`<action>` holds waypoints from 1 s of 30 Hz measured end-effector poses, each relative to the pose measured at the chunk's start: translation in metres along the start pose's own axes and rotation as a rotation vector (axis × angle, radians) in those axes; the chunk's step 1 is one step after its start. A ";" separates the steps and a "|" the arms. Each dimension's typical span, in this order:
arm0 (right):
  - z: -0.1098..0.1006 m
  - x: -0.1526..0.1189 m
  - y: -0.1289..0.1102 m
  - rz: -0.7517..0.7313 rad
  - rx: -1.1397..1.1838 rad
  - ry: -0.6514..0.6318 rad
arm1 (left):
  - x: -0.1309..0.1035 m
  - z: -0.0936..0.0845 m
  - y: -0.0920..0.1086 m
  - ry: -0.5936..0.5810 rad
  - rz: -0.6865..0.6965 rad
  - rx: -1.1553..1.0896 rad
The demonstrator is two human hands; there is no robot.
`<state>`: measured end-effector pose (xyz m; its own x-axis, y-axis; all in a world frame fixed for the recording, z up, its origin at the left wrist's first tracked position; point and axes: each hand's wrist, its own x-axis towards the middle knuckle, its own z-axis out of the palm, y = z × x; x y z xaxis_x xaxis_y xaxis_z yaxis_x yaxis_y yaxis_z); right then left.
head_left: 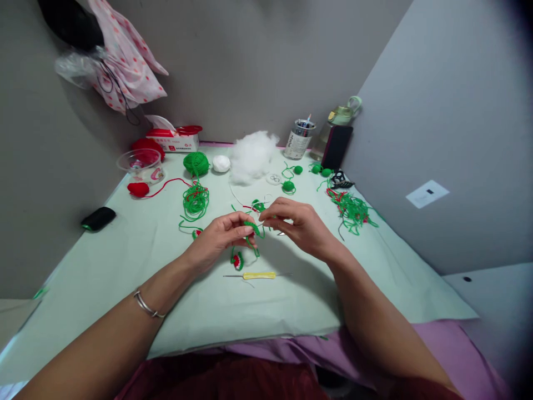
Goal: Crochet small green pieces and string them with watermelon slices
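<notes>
My left hand (228, 230) is closed, pinching a small green crochet piece (252, 228) between thumb and fingers. Green yarn dangles from it. Close by on the right, my right hand (293, 222) pinches a thin needle (261, 224) whose tip points at the crochet piece; the fingers cover most of it. Below the hands, a small red, white and green crochet piece (237, 261) lies on the table. In front of it rests a crochet hook with a yellow handle (259, 275). Another red and green piece (197, 234) is partly hidden by my left hand.
Green yarn balls (196, 164), white stuffing (253, 158) and a white ball (221, 163) sit at the back. Tangled yarn scraps (353, 212) lie right; a plastic tub (144, 169) and black case (99, 219) left. A pen can (300, 141) and phone (337, 147) stand back right.
</notes>
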<state>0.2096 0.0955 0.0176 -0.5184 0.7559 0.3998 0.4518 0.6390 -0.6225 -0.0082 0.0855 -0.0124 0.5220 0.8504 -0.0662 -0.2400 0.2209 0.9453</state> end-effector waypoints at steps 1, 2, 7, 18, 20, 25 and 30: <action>0.002 0.000 -0.002 -0.002 0.045 -0.002 | 0.000 0.001 0.000 0.005 -0.001 -0.004; 0.004 0.000 -0.003 -0.014 0.072 -0.008 | 0.001 0.001 -0.001 0.016 -0.002 -0.010; 0.015 -0.002 -0.006 -0.131 -0.136 -0.011 | 0.003 0.002 -0.006 0.083 -0.026 -0.022; 0.020 -0.005 -0.017 -0.091 0.137 0.064 | 0.007 -0.003 -0.017 0.064 -0.041 0.059; 0.013 -0.004 -0.025 0.037 0.548 0.061 | 0.007 -0.002 -0.016 0.072 -0.043 0.074; -0.004 0.003 -0.024 0.162 0.896 0.246 | 0.006 -0.002 -0.016 0.128 -0.068 0.076; -0.020 0.008 -0.007 0.032 0.707 0.710 | 0.005 -0.004 -0.015 0.070 -0.064 0.111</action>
<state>0.2169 0.1002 0.0387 0.1444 0.8284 0.5412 -0.1975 0.5601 -0.8045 -0.0050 0.0885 -0.0284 0.4736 0.8685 -0.1461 -0.1136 0.2247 0.9678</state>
